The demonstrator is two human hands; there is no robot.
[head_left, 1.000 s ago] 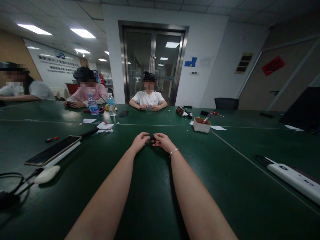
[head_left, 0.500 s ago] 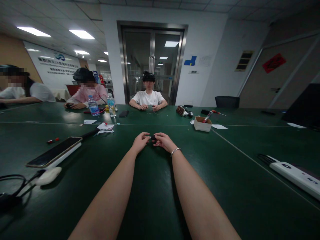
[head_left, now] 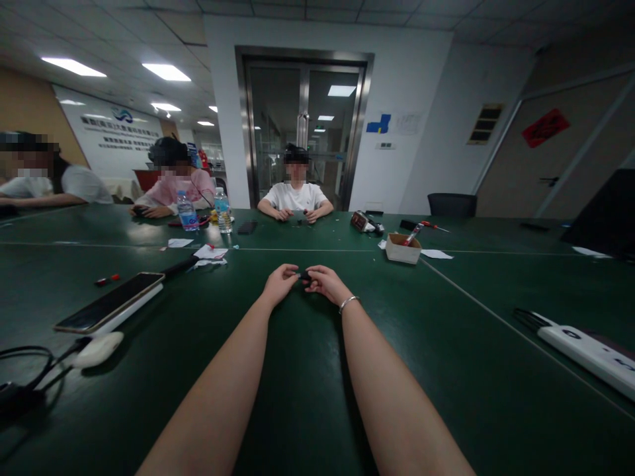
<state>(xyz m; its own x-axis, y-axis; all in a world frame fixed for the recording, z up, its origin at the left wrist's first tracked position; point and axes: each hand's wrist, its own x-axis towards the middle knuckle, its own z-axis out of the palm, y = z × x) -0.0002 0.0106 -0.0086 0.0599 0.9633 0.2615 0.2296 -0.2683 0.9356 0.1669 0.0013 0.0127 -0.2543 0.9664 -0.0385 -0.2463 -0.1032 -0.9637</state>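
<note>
Hardly anything shifts from a moment ago: both hands stay together out on the green desk (head_left: 446,344), and the small dark object (head_left: 303,276) remains pinched between them. Left hand (head_left: 279,282) has its fingers closed on that object from one side, right hand (head_left: 323,281), bracelet (head_left: 348,303) at the wrist, clamps it from the other, and it is too small to make out. Off to the left lie a phone (head_left: 109,303) and a white mouse (head_left: 97,349), a cardboard box (head_left: 403,248) sits beyond on the right, a white power strip (head_left: 585,352) lies near the right edge, and a person in a white shirt (head_left: 296,196) sits across.
</note>
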